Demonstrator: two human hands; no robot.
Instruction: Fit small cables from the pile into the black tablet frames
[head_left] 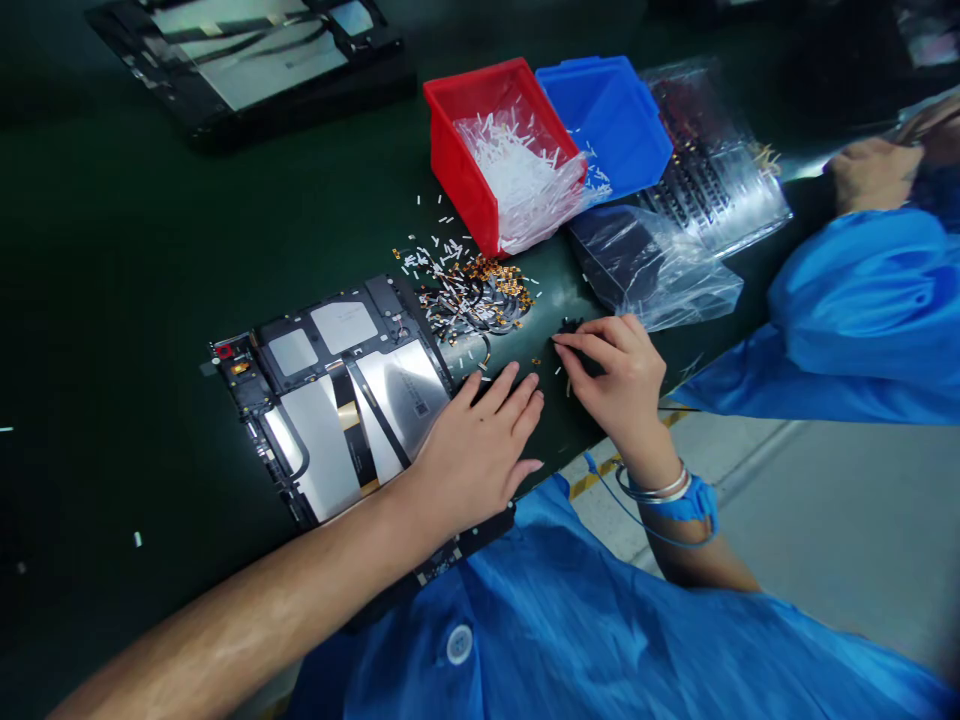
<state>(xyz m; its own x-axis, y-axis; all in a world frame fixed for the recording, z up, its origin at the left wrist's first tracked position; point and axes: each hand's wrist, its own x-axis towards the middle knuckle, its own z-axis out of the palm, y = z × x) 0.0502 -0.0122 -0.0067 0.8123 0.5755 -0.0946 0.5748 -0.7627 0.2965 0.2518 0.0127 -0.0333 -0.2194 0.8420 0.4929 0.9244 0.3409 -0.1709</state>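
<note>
My left hand lies with its fingers stretched out over the right edge of an opened tablet, whose silver battery panels and dark flex cables show. Beyond its fingertips is a pile of small flex cables with gold-coloured ends, mixed with white slips. My right hand, with a blue wrist strap and bangles on its wrist, is pinched close above the dark table. A few small dark pieces lie by its fingertips. Whatever is between those fingertips is too small to make out.
A red bin holds a plastic bag of white slips, beside a blue bin. Clear plastic bags and trays lie to the right. Another opened device is at the back left. At right is a co-worker's sleeve.
</note>
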